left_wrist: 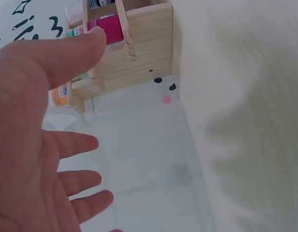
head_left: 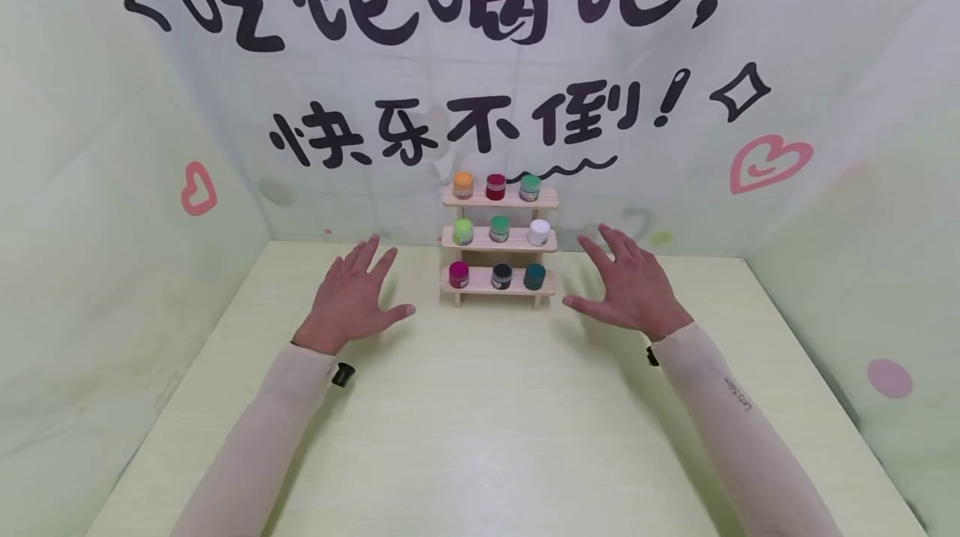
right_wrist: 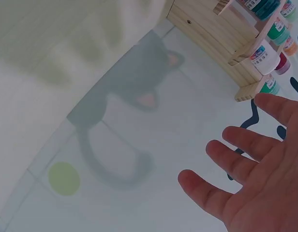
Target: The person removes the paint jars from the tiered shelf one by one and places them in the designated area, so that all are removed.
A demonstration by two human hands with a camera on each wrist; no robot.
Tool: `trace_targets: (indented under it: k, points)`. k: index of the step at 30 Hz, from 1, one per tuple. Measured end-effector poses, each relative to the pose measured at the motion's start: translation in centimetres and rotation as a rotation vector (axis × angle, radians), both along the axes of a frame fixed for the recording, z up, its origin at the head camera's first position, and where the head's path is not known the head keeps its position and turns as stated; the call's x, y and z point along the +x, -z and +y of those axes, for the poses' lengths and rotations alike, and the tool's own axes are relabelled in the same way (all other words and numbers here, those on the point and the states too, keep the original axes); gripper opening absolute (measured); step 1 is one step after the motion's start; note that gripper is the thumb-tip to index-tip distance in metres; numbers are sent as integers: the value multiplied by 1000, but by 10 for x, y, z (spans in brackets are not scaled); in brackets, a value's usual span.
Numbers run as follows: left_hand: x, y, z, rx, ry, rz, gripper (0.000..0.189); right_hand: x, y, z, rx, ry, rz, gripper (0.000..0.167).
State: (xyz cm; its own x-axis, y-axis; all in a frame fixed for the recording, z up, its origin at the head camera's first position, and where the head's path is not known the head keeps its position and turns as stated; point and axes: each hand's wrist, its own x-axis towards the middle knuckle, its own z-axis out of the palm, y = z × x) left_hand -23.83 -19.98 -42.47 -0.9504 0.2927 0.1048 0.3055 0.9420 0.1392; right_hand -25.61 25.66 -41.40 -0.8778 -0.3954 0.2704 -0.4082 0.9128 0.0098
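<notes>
A three-tier wooden rack point(head_left: 498, 290) stands at the back of the table, with small lidded paint jars on each tier. On top are an orange jar point(head_left: 462, 185), a dark red jar point(head_left: 496, 187) and a green jar point(head_left: 529, 188). The middle tier bears a light green jar point(head_left: 462, 232), a green jar point(head_left: 499, 228) and a white jar point(head_left: 539, 232). Below sit a magenta jar point(head_left: 459, 274), a black jar point(head_left: 502, 276) and a teal jar point(head_left: 535, 276). My left hand point(head_left: 351, 297) hovers left of the rack, fingers spread; my right hand point(head_left: 632, 285) does likewise on the right. Both hold nothing.
The pale table point(head_left: 480, 420) reaches back to a white printed cloth point(head_left: 405, 212) with black lettering, close behind the rack. Cloth walls flank the table, the left wall point(head_left: 97, 270) and the right wall point(head_left: 862, 287). Both sleeves carry a small black wrist device.
</notes>
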Motion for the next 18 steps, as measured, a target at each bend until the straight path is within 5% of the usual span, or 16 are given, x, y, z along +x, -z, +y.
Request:
trace_targets:
  k: [18]
  points:
    - [-14,20,12,214,46,37,67,-19,-1,-12,-259,-44,-16,77]
